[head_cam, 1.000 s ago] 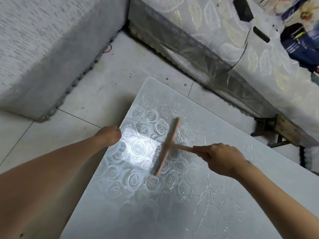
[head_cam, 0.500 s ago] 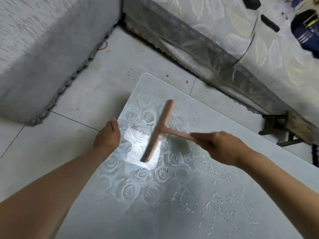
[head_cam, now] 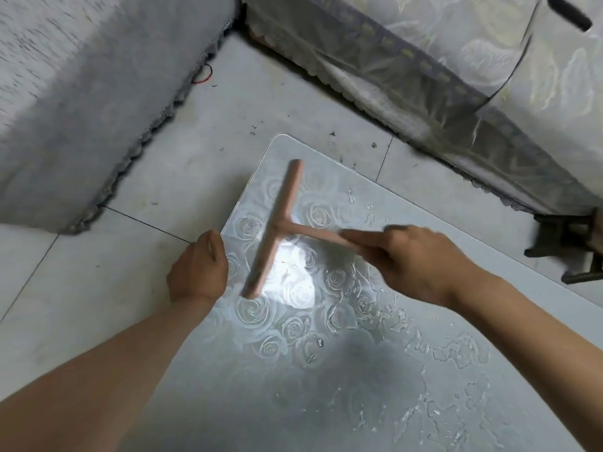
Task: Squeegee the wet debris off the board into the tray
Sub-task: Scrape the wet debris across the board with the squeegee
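Squeegee: one; pinkish, T-shaped, a crossbar and a single handle.
Board: one; pale, glossy, rose-patterned, with a rounded far corner, lying over the tiled floor.
Hands: two, both bare.
Location of squeegee: over the far left part of the board, just beside its left edge; whether the crossbar touched the surface could not be told.
Long axis, crossbar: ran from the board's far corner down toward the near left, roughly along the left edge.
Direction, handle: left the crossbar's middle and pointed right, into the right hand.
Right hand: fingers curled round the handle's end, holding it; somewhat blurred.
Left hand: at the board's left edge, thumb on top and fingers curled under, gripping the edge.
Water: streaks and beads across the right and near parts of the board.
Covers: two; a grey one at left, a leaf-patterned one at the far right.
Wire: one, red, on the floor by the grey cover.
Stool: one, wooden, at the right edge, partly cut off.
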Motion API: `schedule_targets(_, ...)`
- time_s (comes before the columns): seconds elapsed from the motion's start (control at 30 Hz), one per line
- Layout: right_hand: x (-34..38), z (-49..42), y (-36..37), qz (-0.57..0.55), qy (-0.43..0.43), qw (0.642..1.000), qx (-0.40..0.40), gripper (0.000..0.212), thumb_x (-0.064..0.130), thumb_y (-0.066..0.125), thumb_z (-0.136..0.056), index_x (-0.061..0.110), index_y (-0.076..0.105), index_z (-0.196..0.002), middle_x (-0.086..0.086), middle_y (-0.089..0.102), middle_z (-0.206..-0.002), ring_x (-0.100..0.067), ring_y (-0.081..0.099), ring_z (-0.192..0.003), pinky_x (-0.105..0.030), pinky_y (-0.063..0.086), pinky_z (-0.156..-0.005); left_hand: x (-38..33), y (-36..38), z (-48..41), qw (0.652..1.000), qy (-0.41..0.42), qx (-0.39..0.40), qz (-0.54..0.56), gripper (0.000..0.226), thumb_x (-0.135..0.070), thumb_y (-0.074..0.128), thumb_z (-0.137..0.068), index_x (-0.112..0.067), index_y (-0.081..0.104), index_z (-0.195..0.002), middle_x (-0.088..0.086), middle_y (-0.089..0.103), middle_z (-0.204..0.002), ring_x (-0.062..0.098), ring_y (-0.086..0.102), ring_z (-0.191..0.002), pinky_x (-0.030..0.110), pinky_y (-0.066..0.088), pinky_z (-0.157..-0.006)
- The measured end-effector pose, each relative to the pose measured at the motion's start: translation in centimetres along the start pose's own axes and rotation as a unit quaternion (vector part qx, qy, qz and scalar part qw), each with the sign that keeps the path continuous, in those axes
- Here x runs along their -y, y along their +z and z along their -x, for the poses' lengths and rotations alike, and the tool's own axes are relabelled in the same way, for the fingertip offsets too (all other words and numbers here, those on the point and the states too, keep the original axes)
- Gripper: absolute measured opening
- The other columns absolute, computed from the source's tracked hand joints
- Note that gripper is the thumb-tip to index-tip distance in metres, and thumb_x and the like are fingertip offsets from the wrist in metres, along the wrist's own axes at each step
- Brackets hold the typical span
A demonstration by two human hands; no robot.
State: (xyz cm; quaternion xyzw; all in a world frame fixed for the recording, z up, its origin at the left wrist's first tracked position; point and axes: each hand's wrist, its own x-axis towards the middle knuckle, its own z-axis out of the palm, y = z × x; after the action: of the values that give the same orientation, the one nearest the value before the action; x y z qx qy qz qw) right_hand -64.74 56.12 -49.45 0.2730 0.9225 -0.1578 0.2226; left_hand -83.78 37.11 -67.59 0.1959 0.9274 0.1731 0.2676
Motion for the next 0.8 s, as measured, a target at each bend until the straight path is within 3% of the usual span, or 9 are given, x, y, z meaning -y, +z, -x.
schedule_targets(0.1, -3.1, 5.2, 0.6, -0.032, 0.070, 0.996, 0.037, 0.043, 0.054, 0.022, -0.094, 0.061, 0.028, -0.136, 0.007, 0.055, -0.085, -0.024, 0.061, -0.089, -0.034, 0.046, -0.068, -0.1, 0.0, 0.1, 1.000, -0.015, 0.011, -0.010, 0.051, -0.046, 0.013, -0.099, -0.020, 0.056, -0.106, 0.010, 0.062, -0.112, 0.039, 0.057, -0.098, 0.040, 0.038, -0.078)
schedule_targets(0.17, -3.8, 7.7, -0.2, 0.041, 0.095, 0.994, 0.030, 0.053, 0.058, 0.011, -0.086, 0.060, 0.033, -0.135, 0.008, 0.055, -0.077, -0.023, 0.062, -0.074, -0.034, 0.045, -0.057, -0.3, -0.1, 0.1, 1.000, -0.020, 0.010, -0.007, 0.052, -0.047, 0.013, -0.099, -0.021, 0.057, -0.111, 0.010, 0.062, -0.115, 0.040, 0.057, -0.100, 0.042, 0.040, -0.083)
schedule_targets(0.27, -2.7, 7.7, -2.2, 0.123, 0.082, 0.988, -0.035, 0.040, 0.045, 0.035, -0.090, 0.047, 0.055, -0.125, 0.005, 0.046, -0.059, -0.028, 0.055, -0.044, -0.027, 0.031, -0.041, -0.6, -0.3, 0.4, 1.000, -0.028, 0.008, -0.004, 0.052, -0.045, 0.016, -0.100, -0.019, 0.058, -0.117, 0.013, 0.062, -0.118, 0.042, 0.057, -0.102, 0.044, 0.042, -0.087)
schedule_targets(0.4, 0.3, 0.6, -2.5, 0.061, 0.020, 0.994, -0.085, 0.042, 0.040, 0.038, -0.096, 0.046, 0.029, -0.136, 0.000, 0.047, -0.074, -0.032, 0.053, -0.063, -0.032, 0.033, -0.053, -0.8, -0.4, 0.4, 0.999, -0.038, 0.004, -0.018, 0.053, -0.043, 0.017, -0.101, -0.013, 0.061, -0.099, 0.019, 0.066, -0.102, 0.045, 0.058, -0.092, 0.042, 0.042, -0.080)
schedule_targets(0.5, 0.8, -2.8, -1.2, 0.052, -0.003, 0.995, -0.082, 0.041, 0.042, 0.036, -0.096, 0.046, 0.033, -0.136, -0.001, 0.047, -0.078, -0.031, 0.050, -0.068, -0.032, 0.030, -0.056, -1.0, -0.2, 0.5, 0.999, -0.032, -0.002, -0.015, 0.054, -0.043, 0.018, -0.101, -0.013, 0.062, -0.094, 0.019, 0.066, -0.100, 0.043, 0.059, -0.091, 0.042, 0.043, -0.081)
schedule_targets(0.67, -3.4, 4.4, 2.0, -0.054, 0.151, 0.986, -0.049, 0.037, 0.044, 0.036, -0.097, 0.051, 0.034, -0.133, -0.001, 0.059, -0.077, -0.035, 0.060, -0.076, -0.038, 0.047, -0.059, -1.0, -0.6, 0.5, 0.998, -0.045, 0.014, -0.032, 0.064, -0.048, 0.012, -0.099, -0.011, 0.065, -0.098, 0.019, 0.066, -0.100, 0.043, 0.060, -0.094, 0.043, 0.044, -0.086)
schedule_targets(0.8, -4.8, 10.8, 1.3, 0.032, 0.229, 0.973, -0.013, 0.043, 0.055, 0.023, -0.091, 0.058, 0.036, -0.132, 0.008, 0.056, -0.067, -0.026, 0.060, -0.064, -0.032, 0.045, -0.052, -1.2, -0.8, 0.7, 0.999, -0.039, 0.012, -0.026, 0.067, -0.048, 0.012, -0.099, -0.009, 0.066, -0.097, 0.022, 0.066, -0.098, 0.044, 0.060, -0.094, 0.044, 0.044, -0.086)
